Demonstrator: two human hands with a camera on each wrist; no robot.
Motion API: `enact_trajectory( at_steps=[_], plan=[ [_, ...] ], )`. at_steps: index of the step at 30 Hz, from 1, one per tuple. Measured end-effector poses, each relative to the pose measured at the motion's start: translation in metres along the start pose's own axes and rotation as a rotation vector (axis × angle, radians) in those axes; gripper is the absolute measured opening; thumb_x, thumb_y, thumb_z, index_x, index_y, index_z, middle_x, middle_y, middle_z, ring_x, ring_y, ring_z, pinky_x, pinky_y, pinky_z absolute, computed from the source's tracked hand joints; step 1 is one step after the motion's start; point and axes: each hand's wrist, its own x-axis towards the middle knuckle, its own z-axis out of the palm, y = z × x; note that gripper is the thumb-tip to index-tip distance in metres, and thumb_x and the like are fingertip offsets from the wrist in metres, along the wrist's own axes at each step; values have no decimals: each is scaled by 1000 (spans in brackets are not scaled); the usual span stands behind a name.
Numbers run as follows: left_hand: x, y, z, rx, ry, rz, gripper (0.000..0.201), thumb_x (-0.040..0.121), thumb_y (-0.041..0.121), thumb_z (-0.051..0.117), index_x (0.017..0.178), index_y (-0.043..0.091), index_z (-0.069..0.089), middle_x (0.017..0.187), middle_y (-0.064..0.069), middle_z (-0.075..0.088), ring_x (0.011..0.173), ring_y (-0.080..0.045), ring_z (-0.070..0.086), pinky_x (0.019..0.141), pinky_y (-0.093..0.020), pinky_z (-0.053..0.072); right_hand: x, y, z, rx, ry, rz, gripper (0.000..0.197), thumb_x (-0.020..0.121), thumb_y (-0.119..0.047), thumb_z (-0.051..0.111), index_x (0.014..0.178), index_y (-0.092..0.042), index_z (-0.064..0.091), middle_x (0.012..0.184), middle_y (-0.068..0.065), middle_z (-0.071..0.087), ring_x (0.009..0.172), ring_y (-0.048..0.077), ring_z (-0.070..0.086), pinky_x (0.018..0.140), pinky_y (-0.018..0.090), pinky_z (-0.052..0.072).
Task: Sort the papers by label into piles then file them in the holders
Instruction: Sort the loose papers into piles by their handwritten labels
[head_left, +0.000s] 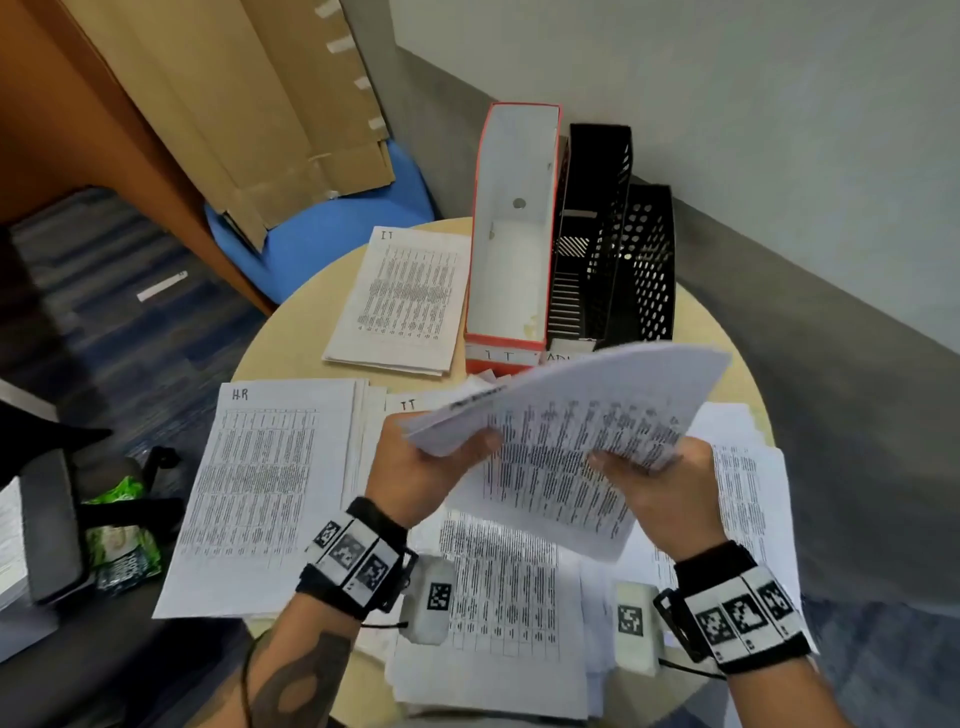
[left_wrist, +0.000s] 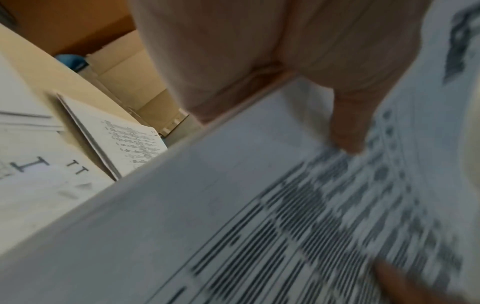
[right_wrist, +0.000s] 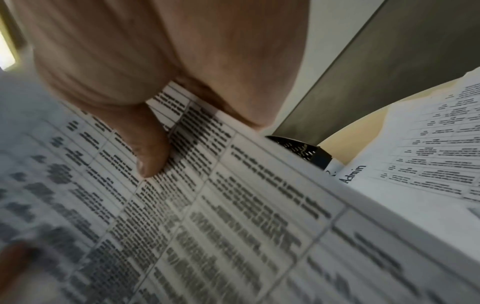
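Here, a sheaf of papers held up over the bench by both hands.

Left hand grips its left edge, thumb on top; right hand grips the right edge the same way — both closed on the sheaf, which is tilted and bowed. Under it lie loose sheets, an HR pile to the left, an IT pile further back beside the red holder — two black holders stand right of it.
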Motion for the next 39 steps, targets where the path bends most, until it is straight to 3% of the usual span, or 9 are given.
enact_trajectory(
  at_steps=[4, 7, 11, 16, 19, 24, 26, 33, 39],
  plan=[
    [1, 7, 15, 1, 183, 63, 15, 80, 30, 81, 85, 43, 76, 87, 18, 77, 81, -4, 73, 63, -23, 58, -2, -8, 5, 111, 48, 7, 36, 69, -22, 86, 96, -7, 69, 80, 3, 77, 68, 17, 69, 61, 29, 56],
    [-7, 19, 21, -69, 244, 183, 32, 85, 14, 81, 101, 41, 79, 97, 15, 79, 89, -10, 75, 72, -24, 61, -1, -15, 7, 167, 144, -21, 60, 68, -14, 89, 118, 1, 59, 96, -1, 79, 90, 10, 75, 83, 27, 59],
    [-16, 7, 29, -232, 277, 49, 35, 78, 8, 83, 102, 32, 74, 94, 15, 79, 89, -6, 75, 71, -20, 60, -6, -18, 16, 212, 58, -30, 33, 79, 12, 75, 99, -12, 66, 81, -10, 78, 77, 4, 74, 66, 17, 57],
    [-16, -41, 31, -183, 207, -230, 28, 79, 12, 85, 99, 25, 70, 89, 7, 78, 85, -3, 74, 64, -19, 59, -8, 16, 32, 74, 30, 147, 20, 83, -12, 82, 93, -18, 66, 78, -5, 75, 69, 1, 69, 58, 15, 53],
    [-11, -62, 30, -40, 144, -269, 14, 82, 32, 81, 94, 29, 75, 95, 0, 76, 92, -19, 74, 65, -26, 62, -10, 32, 30, 15, 93, 271, 27, 82, -25, 84, 91, -10, 63, 74, -3, 71, 60, 13, 62, 52, 18, 49],
    [-5, -108, 30, 513, -170, -418, 82, 71, 65, 80, 139, 25, 56, 135, 10, 60, 123, -14, 58, 101, -36, 51, 5, 37, -17, -70, 335, 235, 9, 83, -7, 82, 86, -8, 74, 65, -15, 72, 58, -5, 67, 57, 16, 53],
    [-11, -133, 28, 769, -175, -492, 102, 67, 71, 81, 149, 25, 41, 152, 3, 43, 138, -21, 44, 114, -44, 43, 14, 40, -53, -151, 410, 269, 20, 83, -6, 82, 100, -2, 74, 88, 4, 75, 74, 9, 70, 75, 26, 52],
    [-41, -164, 28, 987, -147, -528, 123, 74, 66, 79, 161, 11, 12, 167, -11, 15, 154, -32, 18, 127, -44, 24, 32, 97, -172, -424, 293, 684, 25, 80, -4, 83, 101, -14, 75, 101, 10, 76, 91, 32, 73, 93, 56, 57],
    [-35, -164, 26, 973, -115, -622, 136, 65, 68, 85, 158, 4, 9, 160, -17, 18, 149, -35, 21, 122, -43, 31, 43, 119, -179, -596, 239, 748, 23, 78, -3, 82, 88, -22, 73, 96, 10, 75, 91, 31, 71, 94, 48, 56]
  ],
)
